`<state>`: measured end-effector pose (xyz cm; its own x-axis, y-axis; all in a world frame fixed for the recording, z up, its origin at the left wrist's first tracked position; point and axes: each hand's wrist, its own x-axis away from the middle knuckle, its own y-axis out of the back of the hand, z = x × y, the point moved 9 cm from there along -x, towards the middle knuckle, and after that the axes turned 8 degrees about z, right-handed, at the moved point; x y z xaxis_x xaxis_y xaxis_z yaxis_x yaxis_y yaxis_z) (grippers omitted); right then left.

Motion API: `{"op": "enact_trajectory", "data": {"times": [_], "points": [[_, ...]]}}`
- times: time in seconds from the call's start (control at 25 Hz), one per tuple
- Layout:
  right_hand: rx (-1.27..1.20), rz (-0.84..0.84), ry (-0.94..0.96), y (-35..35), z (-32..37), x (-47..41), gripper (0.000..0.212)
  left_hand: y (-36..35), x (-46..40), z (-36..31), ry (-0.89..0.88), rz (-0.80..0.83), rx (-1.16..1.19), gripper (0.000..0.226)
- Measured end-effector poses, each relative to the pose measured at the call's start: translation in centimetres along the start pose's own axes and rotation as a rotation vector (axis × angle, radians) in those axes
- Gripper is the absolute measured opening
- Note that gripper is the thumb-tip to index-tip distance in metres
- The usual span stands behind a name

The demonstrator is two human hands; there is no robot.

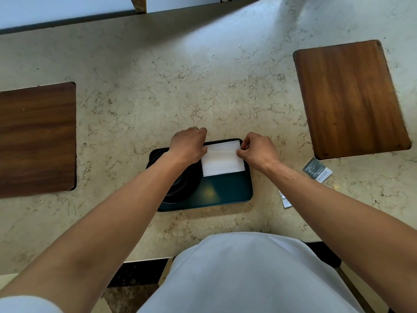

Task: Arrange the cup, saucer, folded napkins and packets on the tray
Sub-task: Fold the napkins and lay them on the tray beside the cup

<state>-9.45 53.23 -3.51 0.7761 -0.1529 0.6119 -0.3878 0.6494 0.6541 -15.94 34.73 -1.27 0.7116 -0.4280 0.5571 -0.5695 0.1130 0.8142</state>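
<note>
- Both hands work at the far end of the dark tray (228,195). Left hand (188,146) is curled, knuckles up, its fingertips pressing or pinching the left edge of the white folded napkin (222,159); the fingertips are hidden beneath the hand, so the exact hold cannot be told.
- Right hand (257,152) is nearly closed, thumb and forefinger pinched on the napkin's far right corner.
- That napkin lies flat in the tray's far right part, roughly square to the rim. It looks light, soft and limp, so it would likely sag or unfold if lifted by one corner; holding two opposite edges, as now, seems the sound way to square it.
- On the tray's left side sit a dark saucer (191,190) and what appears to be a cup (178,180), largely hidden under the left forearm. Probably hard and breakable, and best gripped by the rim or body.
- Two packets remain off the tray on the marble counter (203,86): a grey packet (317,170) near the right forearm and a smaller packet (284,199) partly hidden under it. Thin and light, they would need picking up by an edge.
- Two wooden boards (350,98) lie well apart at either side.
</note>
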Motion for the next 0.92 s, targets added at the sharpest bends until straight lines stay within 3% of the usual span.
{"op": "enact_trajectory", "data": {"times": [0.52,0.76,0.92], "points": [[-0.054,-0.013,0.021,0.7,0.0,0.3,0.013,0.3,0.2,0.3,0.038,-0.028,0.112,0.023],[-0.054,-0.062,0.149,1.8,1.5,1.6,0.045,1.5,1.4,-1.3,-0.038,-0.127,0.219,0.041],[-0.068,-0.026,0.168,1.6,1.3,2.9,0.062,1.2,2.1,-2.8,-0.072,-0.08,0.207,0.058]]}}
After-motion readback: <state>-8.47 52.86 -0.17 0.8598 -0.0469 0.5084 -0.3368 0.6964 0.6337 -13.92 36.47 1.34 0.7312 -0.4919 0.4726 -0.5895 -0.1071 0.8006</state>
